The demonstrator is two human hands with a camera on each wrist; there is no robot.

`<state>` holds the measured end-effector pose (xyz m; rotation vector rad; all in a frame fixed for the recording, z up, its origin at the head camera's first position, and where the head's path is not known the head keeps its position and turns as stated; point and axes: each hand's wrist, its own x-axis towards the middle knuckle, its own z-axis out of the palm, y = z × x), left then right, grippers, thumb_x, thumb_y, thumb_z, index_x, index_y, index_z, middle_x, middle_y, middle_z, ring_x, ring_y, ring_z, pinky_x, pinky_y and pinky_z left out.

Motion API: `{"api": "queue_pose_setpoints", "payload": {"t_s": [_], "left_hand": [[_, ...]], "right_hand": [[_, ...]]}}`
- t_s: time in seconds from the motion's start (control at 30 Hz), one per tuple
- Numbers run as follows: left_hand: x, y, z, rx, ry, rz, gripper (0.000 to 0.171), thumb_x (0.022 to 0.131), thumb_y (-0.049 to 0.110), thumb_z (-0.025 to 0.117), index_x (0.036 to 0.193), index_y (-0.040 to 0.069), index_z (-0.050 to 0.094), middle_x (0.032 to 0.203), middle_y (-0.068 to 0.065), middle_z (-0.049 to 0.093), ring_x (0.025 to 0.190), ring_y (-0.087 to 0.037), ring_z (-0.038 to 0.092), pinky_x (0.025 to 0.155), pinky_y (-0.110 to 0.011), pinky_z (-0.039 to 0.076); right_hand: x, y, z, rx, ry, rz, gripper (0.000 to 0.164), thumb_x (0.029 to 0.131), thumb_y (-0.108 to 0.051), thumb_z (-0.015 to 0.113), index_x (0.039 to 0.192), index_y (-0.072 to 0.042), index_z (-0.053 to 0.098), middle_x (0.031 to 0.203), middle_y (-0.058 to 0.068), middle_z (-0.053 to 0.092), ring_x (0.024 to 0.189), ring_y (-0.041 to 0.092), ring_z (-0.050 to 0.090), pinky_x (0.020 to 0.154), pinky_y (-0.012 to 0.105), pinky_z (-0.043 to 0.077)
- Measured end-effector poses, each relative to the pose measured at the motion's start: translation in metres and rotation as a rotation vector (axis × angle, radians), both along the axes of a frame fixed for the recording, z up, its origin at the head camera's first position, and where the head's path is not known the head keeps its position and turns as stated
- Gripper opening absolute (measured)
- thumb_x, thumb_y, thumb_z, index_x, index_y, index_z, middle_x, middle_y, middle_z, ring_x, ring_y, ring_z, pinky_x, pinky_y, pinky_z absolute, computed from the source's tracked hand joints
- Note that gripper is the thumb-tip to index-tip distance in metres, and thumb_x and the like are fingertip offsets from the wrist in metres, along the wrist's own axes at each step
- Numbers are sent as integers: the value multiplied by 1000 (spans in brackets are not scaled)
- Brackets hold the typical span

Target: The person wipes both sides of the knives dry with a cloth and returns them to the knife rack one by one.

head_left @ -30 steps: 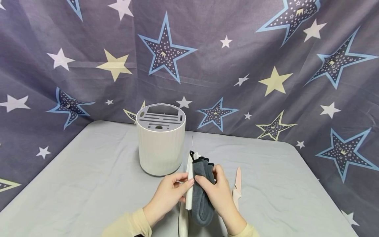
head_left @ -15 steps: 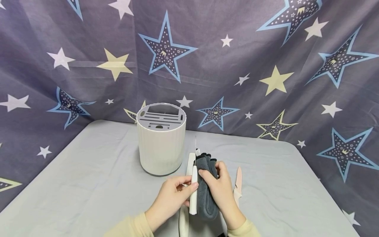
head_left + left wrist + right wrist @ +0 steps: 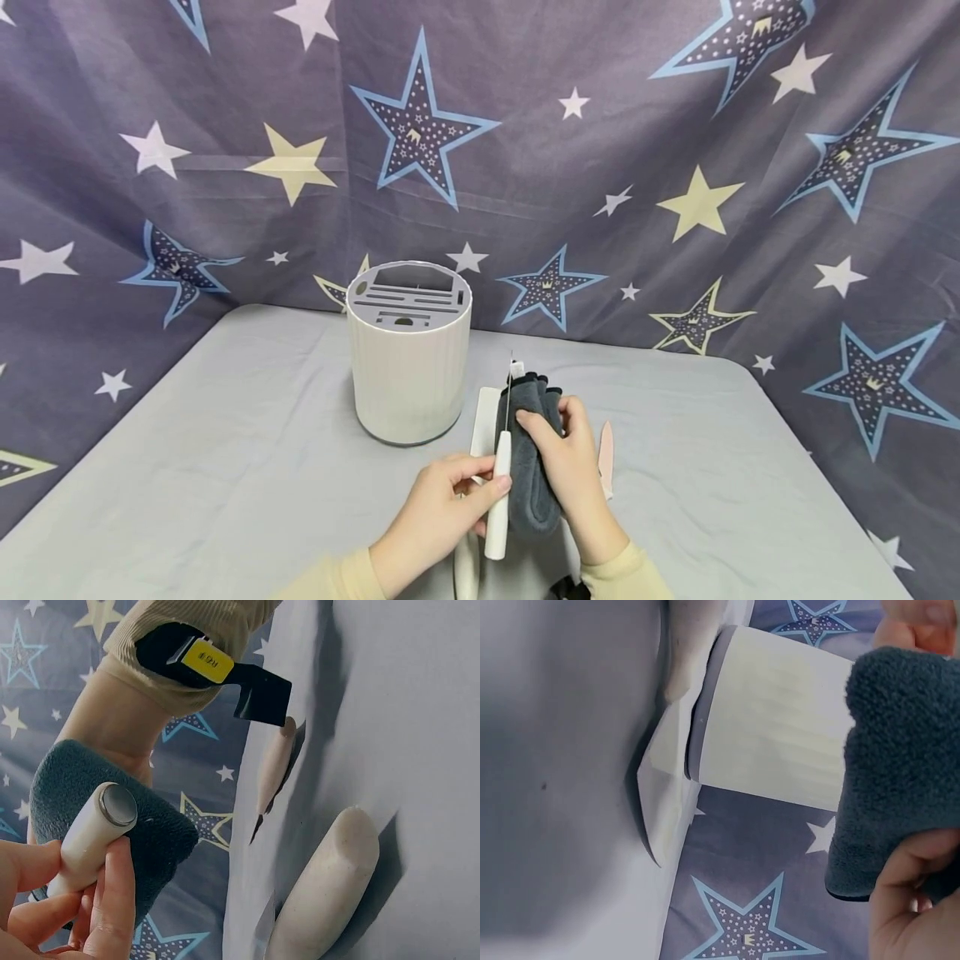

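My left hand (image 3: 442, 508) pinches the white handle of a knife (image 3: 498, 512) between thumb and fingers. Its thin blade, seen almost edge-on, lies along the left side of a folded dark grey cloth (image 3: 534, 487). My right hand (image 3: 573, 471) grips that cloth from the right, thumb on the near face. Whether the cloth wraps the far side of the blade is hidden. The left wrist view shows the round metal end cap (image 3: 119, 804) of the held handle in front of the cloth.
A broad-bladed knife (image 3: 467, 567) with a pale handle lies under my left hand. Right of my right hand lies a knife with a pink blade (image 3: 606, 450), its handle hidden by that hand. A ribbed white knife block (image 3: 408, 383) with a slotted grey top stands behind, to the left.
The held knife has shifted right and toward me, and more of its blade shows beside the cloth. My right hand and the cloth have moved slightly right and away from me.
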<state>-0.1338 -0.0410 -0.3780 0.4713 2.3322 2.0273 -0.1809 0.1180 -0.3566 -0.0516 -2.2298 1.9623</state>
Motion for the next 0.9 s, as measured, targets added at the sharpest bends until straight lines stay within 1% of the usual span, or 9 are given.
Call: {"api": "queue_pose_setpoints", "payload": {"t_s": [0.17, 0.37, 0.5, 0.6, 0.77, 0.9], "left_hand": [[2, 2, 1, -55, 27, -5, 33, 93, 17, 69, 116, -7, 68, 100, -19, 65, 65, -1, 60, 51, -27, 56], [1, 0, 1, -64, 42, 10, 34, 93, 18, 69, 116, -6, 68, 103, -20, 67, 63, -3, 60, 49, -27, 55], [-1, -1, 1, -73, 32, 28, 35, 92, 18, 70, 118, -5, 68, 102, -19, 66, 61, -5, 60, 49, -28, 55], [-3, -1, 2, -79, 16, 43, 35, 92, 17, 70, 119, -5, 68, 101, -17, 65, 63, -5, 59, 50, -28, 55], [-4, -4, 4, -46, 9, 60, 37, 91, 17, 71, 119, -7, 67, 100, -16, 65, 66, -4, 58, 51, -30, 56], [-5, -5, 6, -29, 13, 62, 37, 91, 15, 71, 119, -8, 66, 100, -17, 66, 68, -4, 58, 51, -31, 57]], "right_hand": [[-2, 2, 2, -19, 8, -13, 29, 88, -18, 70, 102, -1, 50, 82, 5, 56, 63, 11, 60, 55, 25, 53], [-1, 1, 1, -19, 14, -12, 30, 88, -18, 70, 103, -1, 51, 83, 5, 58, 63, 11, 61, 56, 26, 53], [1, -1, 0, -19, 8, -2, 31, 89, -19, 71, 104, -1, 51, 86, 6, 59, 64, 11, 61, 56, 26, 54], [3, -2, 0, -11, 6, 9, 32, 89, -20, 71, 105, -1, 51, 87, 7, 59, 64, 11, 61, 56, 27, 54], [8, -5, -1, 1, 10, 25, 32, 88, -20, 71, 105, -1, 51, 87, 7, 59, 62, 11, 61, 55, 27, 54], [10, -7, -3, 7, 14, 30, 32, 88, -20, 71, 105, -1, 51, 87, 8, 58, 65, 12, 61, 56, 27, 54]]}}
